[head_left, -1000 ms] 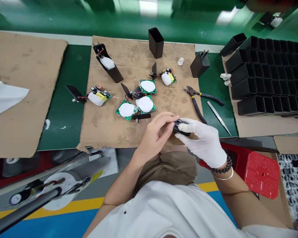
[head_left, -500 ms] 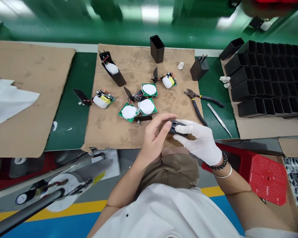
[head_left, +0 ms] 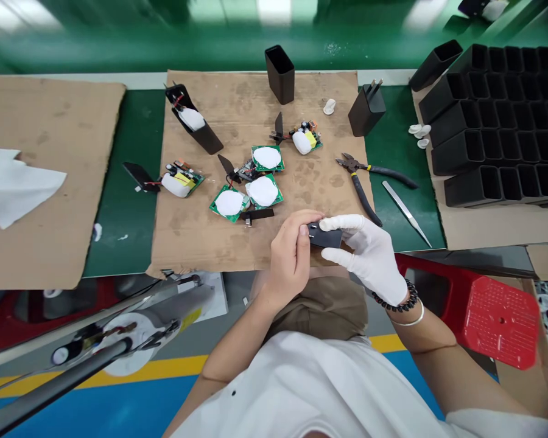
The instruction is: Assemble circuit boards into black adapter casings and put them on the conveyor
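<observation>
The left hand (head_left: pixel 287 258) holds a small black case (head_left: pixel 327 238) by its 9 o'clock end, over the near edge of the cardboard (head_left: pixel 201 243); the right hand (head_left: pixel 374 255) has finger and thumb apart around it, and I can't tell if they pinch. If the left hand slips, the case could fall toward the lap (head_left: pixel 319 310) at 6 o'clock.
</observation>
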### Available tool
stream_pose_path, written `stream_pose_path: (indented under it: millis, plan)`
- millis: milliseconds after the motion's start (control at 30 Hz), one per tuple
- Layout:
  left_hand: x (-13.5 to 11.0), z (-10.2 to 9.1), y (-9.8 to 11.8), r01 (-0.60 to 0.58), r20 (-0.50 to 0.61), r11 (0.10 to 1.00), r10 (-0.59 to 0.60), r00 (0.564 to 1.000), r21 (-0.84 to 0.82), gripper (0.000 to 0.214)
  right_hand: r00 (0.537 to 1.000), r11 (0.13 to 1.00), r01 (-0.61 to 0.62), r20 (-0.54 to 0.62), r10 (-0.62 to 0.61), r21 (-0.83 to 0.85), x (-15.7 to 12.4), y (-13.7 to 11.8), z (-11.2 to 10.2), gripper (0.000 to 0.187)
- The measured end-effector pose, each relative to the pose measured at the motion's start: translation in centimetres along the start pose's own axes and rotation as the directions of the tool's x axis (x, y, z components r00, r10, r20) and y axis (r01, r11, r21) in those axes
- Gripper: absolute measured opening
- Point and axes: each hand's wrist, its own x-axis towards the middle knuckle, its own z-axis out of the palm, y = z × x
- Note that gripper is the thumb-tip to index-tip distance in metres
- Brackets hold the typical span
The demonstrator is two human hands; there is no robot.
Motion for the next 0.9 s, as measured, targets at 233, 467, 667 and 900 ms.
stream_pose_path:
  millis: [233, 467, 667, 900]
  plan:
    - [-0.6, 0.3, 0.0, -0.041, -0.02, 0.994, 0.043, 0.999, 0.099, 0.03, 0.999, 0.999, 0.019, 0.051, -0.017, -0.047, -0.3, -0.8, -0.2, 0.026]
    - [-0.5, -0.7, 0.4, 0.029, 0.056, 0.997, -0.033, 0.998, 0.066, 0.031, 0.841, 0.516, 0.535, 0.362, -0.403, -0.669, 0.5, 0.1, -0.9, 0.028]
    - [-0.7, -2.6, 1.4, 0.134, -0.012, 0.986, -0.136, 0.991, -0.101, 0.031, 0.733, 0.094, 0.598, 0.496, -0.465, -0.796, 0.1, -2.1, -1.1, 0.025]
    - [-0.7, -4.3, 1.8, 0.098, -0.251, 0.972, -0.152, 0.956, -0.215, 0.022, 0.788, 0.141, 0.511, 0.396, -0.472, -0.848, -0.7, -0.9, 0.1, 0.023]
